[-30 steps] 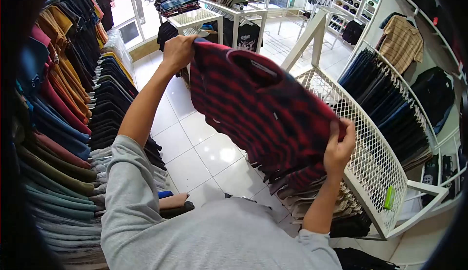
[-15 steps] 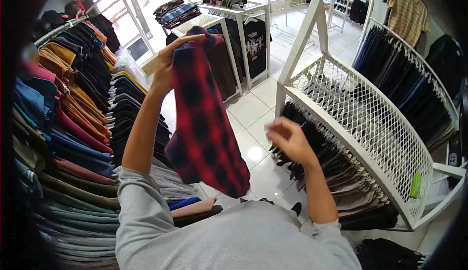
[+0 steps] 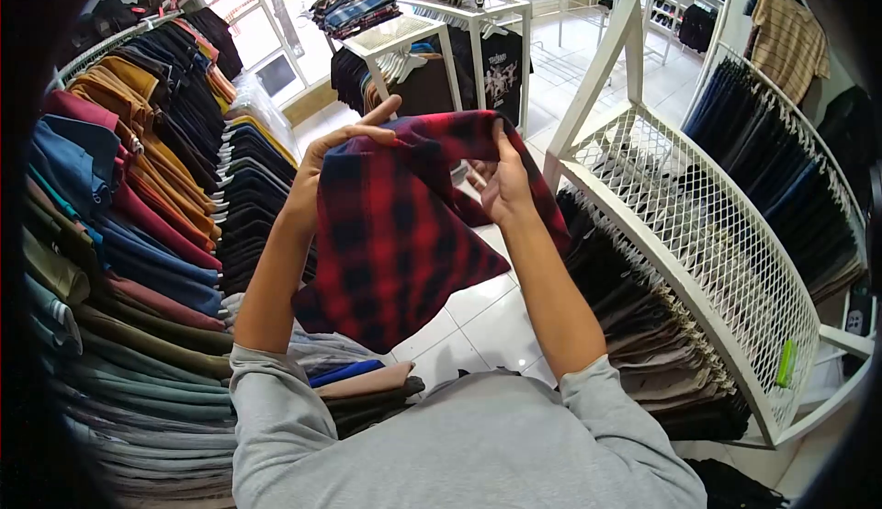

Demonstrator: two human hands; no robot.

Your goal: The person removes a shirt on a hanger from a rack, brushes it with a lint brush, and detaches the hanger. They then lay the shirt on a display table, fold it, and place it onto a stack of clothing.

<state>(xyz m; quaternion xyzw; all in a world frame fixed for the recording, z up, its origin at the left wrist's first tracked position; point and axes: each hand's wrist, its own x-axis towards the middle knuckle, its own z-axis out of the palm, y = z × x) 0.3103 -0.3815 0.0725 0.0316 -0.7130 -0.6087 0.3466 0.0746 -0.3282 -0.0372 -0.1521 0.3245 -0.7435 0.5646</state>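
Observation:
A red and dark-blue plaid shirt (image 3: 386,243) hangs between my two hands in front of my chest, partly folded. My left hand (image 3: 344,155) grips its upper left edge, one finger pointing outward past the cloth. On the other side, my right hand (image 3: 503,183) is closed on the top of the shirt, thumb against the fabric and other fingers partly behind it. A flap of the shirt drapes down past my right wrist. Between the hands the cloth sags, leaving a gap with the floor visible through it.
Hanging trousers and shirts (image 3: 175,206) line the left side. At right stands a white mesh-topped rack (image 3: 707,206) with garments below and a green object (image 3: 785,362) on it. Folded plaid shirts (image 3: 354,13) lie on a display stand ahead. White floor tiles (image 3: 459,325) show between.
My right hand, free before, has risen and taken hold of the plaid shirt. The shirt is now spread wider between both hands, and the view has shifted slightly.

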